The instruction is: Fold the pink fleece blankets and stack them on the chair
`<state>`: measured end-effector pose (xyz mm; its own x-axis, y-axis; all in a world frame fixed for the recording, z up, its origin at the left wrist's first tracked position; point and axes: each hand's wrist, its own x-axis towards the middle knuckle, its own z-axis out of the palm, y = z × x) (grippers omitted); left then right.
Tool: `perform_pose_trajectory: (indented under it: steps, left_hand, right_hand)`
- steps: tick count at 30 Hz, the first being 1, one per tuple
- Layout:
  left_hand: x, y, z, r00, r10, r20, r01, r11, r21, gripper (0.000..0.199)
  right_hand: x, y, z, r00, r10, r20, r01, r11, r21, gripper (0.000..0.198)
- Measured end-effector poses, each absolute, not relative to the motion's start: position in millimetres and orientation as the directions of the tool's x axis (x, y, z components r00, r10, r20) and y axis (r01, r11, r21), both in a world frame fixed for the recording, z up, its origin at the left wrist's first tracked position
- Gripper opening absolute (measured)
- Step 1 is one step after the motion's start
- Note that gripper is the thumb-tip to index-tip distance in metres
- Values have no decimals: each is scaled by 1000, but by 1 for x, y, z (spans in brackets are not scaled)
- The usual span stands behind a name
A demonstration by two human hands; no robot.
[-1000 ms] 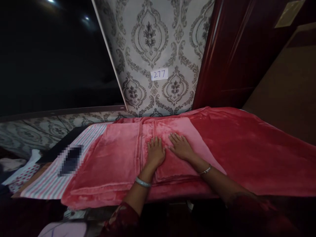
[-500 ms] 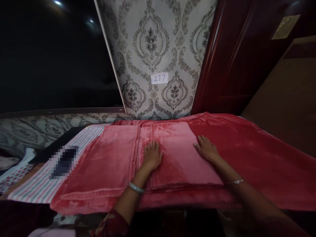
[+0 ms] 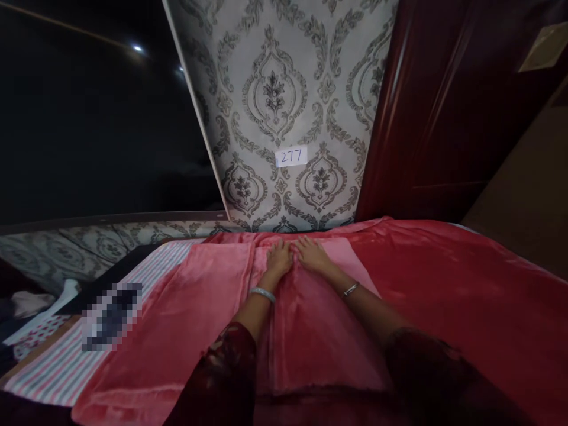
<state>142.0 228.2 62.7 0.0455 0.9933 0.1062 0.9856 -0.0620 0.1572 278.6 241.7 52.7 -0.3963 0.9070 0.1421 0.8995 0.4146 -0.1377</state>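
A red plush blanket (image 3: 328,331) lies across the lower half of the frame, its left and middle parts folded into panels that meet along a seam left of centre. The left hand (image 3: 279,258) and the right hand (image 3: 312,255) rest side by side on it, just below the middle of the frame and near the blanket's far edge. Both are palm down with fingers extended and clasp nothing; the plush is slightly rumpled between them. A pale bangle (image 3: 262,294) circles the left wrist and a thin silver bangle (image 3: 351,289) the right, above dark red patterned sleeves (image 3: 222,370).

At the right of the frame the blanket spreads out in a smoother, deeper red stretch. At lower left, a striped cloth (image 3: 47,370) shows beyond the folded panels, with a pixelated dark patch over part of it; a dotted cloth (image 3: 39,337) lies further left. A television (image 3: 97,118) fills the upper left. Damask-patterned wallpaper (image 3: 273,94) covers the upper centre, bearing a paper label (image 3: 291,156) handwritten "277", and a glossy dark red wooden panel (image 3: 426,112) stands at upper right.
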Motion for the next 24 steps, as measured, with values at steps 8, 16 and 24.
perform_pose_trajectory:
  steps: [8, 16, 24]
  left_hand:
    - [139, 233, 24, 29, 987, 157, 989, -51, 139, 54]
    - [139, 236, 27, 21, 989, 146, 986, -45, 163, 54]
    - [139, 233, 39, 28, 996, 84, 978, -45, 203, 55]
  right_hand:
    - [287, 251, 16, -335, 933, 129, 922, 353, -160, 57]
    - [360, 268, 12, 10, 1000, 27, 980, -4, -200, 59]
    - [424, 240, 10, 138, 990, -26, 950, -140, -279, 62]
